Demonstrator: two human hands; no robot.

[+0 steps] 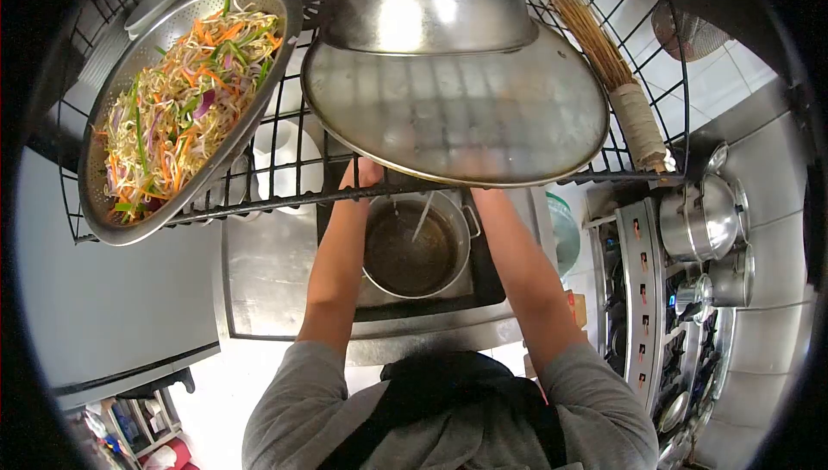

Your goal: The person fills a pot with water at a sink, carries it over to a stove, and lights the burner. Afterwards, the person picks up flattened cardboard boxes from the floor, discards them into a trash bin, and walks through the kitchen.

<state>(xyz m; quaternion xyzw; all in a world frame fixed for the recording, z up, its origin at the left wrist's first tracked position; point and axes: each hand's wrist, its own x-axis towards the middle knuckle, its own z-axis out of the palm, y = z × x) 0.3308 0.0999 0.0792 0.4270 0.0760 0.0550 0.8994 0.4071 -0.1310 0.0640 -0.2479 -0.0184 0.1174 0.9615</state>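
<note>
Head view: the left hand (369,173) shows only in part behind the front edge of the wire rack (259,209). The glass lid (457,116) overhanging that edge obscures the right hand beyond its forearm (520,263). I cannot tell whether either hand grips anything. Between the arms, a pot (463,250) of dark liquid (407,256) stands near the front edge of the black-framed stove (414,309); a pale slender thing (422,218) in it is indistinct.

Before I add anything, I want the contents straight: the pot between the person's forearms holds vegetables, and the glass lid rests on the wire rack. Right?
The contents are wrong: the head view shows brownish liquid in the pot; the vegetables are in the colander. The glass lid rests on the wire rack.
</note>
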